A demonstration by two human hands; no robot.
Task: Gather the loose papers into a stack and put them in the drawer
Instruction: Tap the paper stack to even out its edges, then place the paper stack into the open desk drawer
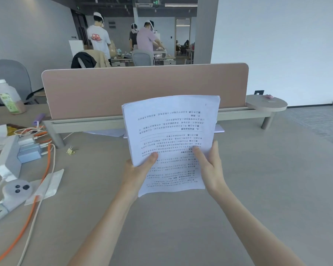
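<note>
two bare forearms were seen reaching forward from the lower edge of the view, over the desk (181,227). the left hand (137,172) was closed on the near left edge of the stack of papers (171,139), thumb laid on the printed face. the right hand (210,166) was set against the near right edge, fingers (199,156) resting on the top sheet. the stack was held raised off the desk and tilted up toward the camera, its long axis running away from the body, print upside down to the wearer. both hands were placed at the near end, about equally close; neither was judged nearer.

beyond the stack, at least two loose sheets (108,132) were noted lying flat at the foot of the partition (142,89), partly hidden by the held stack and directly ahead of the hands. gathering was therefore judged incomplete. no drawer was visible, so its direction from the hands could not be told.
</note>
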